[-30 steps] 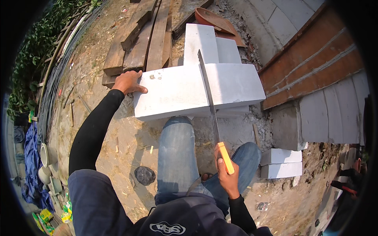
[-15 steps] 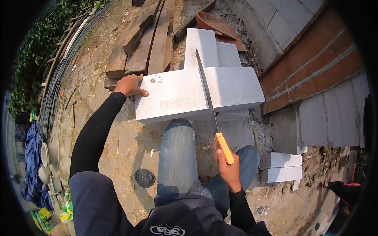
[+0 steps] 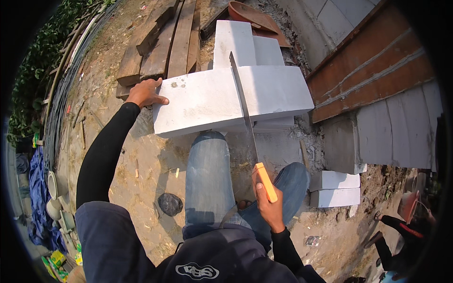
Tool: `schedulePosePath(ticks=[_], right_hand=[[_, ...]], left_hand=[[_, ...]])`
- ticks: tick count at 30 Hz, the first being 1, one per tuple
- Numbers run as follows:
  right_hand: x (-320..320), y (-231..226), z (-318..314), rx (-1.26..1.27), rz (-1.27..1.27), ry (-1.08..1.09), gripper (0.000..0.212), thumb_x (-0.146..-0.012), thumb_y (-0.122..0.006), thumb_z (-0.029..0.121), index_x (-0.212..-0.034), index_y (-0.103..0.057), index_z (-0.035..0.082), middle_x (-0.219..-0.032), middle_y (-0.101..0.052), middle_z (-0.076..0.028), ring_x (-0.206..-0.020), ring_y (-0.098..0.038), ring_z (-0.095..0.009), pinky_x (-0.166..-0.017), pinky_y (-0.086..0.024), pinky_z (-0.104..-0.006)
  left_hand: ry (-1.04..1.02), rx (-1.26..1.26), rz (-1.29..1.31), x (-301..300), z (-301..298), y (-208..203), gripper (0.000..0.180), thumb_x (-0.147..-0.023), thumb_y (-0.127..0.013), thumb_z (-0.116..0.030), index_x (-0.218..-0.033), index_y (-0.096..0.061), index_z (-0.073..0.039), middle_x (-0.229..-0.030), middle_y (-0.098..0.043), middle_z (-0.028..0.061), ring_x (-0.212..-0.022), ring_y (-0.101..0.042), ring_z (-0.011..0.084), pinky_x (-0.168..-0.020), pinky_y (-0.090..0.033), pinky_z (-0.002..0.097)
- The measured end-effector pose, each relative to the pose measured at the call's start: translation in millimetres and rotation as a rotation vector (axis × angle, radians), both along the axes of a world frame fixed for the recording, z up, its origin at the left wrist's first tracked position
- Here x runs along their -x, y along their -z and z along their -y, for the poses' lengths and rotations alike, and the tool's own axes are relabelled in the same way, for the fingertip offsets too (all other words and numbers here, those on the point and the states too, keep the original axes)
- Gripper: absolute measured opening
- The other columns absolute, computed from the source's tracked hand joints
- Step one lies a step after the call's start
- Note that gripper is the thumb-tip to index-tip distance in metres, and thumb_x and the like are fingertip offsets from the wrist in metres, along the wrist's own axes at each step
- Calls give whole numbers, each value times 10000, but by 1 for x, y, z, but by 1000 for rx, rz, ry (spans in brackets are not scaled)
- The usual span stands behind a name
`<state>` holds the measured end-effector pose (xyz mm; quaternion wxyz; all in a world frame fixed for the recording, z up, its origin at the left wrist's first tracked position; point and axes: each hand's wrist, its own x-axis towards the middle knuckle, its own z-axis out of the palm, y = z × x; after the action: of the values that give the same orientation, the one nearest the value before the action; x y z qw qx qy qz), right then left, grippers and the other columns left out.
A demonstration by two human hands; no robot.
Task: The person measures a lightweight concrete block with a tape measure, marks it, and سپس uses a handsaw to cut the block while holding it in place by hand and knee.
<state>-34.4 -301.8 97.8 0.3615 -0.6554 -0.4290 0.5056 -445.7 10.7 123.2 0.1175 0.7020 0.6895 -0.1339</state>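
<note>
A long white lightweight concrete block (image 3: 198, 101) lies crosswise in front of me on other white blocks (image 3: 234, 42). My left hand (image 3: 147, 93) grips its left end, thumb over the top and fingers at the far corner. In my right hand (image 3: 270, 205) is the orange handle of a handsaw (image 3: 265, 181), fingers wrapped round it. The saw's blade crosses the block near its middle, its tip reaching beyond the far edge. How deep the blade sits in the block I cannot tell. My left knee (image 3: 210, 151) is close to the block's near side.
Wooden beams (image 3: 163, 52) lie at the far left, a reddish-brown basin (image 3: 250, 14) at the back. A rusty brown panel (image 3: 373, 70) leans along the block wall at right. Two white blocks (image 3: 335, 188) are stacked beside my right knee. Another person (image 3: 401, 236) is at the lower right.
The saw has been drawn back toward me, leaving more blade between block and handle. My left hand keeps its hold. The view has shifted, and more of the other person shows at the lower right.
</note>
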Motion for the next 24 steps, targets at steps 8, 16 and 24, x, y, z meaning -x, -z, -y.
schedulePosePath(ticks=[8, 16, 24], right_hand=[[-4, 3, -1, -36, -6, 44, 282, -1032, -654, 166, -833, -601, -27, -632, -457, 21, -612, -393, -53, -522, -339, -288], [-14, -29, 81, -18, 101, 8, 228, -1016, -657, 148, -1120, -709, -48, -652, -553, -2, -631, -506, -51, -559, -434, -290], [5, -5, -42, -25, -51, -8, 359, -1044, -636, 174, -766, -519, -20, -606, -436, 4, -582, -368, -65, -507, -305, -312]], left_hand=[[22, -3, -21, -19, -15, -14, 1087, -628, -892, -559, -1546, -500, -130, -1426, -626, 141, -1321, -595, 330, -1096, -485, 446], [51, -84, -5, -2, -11, -2, 1074, -628, -916, -551, -1541, -509, -158, -1283, -697, 145, -1182, -683, 329, -980, -551, 459], [35, -36, -60, -4, -13, 0, 1069, -628, -919, -544, -1536, -514, -150, -1282, -700, 142, -1177, -685, 323, -981, -548, 467]])
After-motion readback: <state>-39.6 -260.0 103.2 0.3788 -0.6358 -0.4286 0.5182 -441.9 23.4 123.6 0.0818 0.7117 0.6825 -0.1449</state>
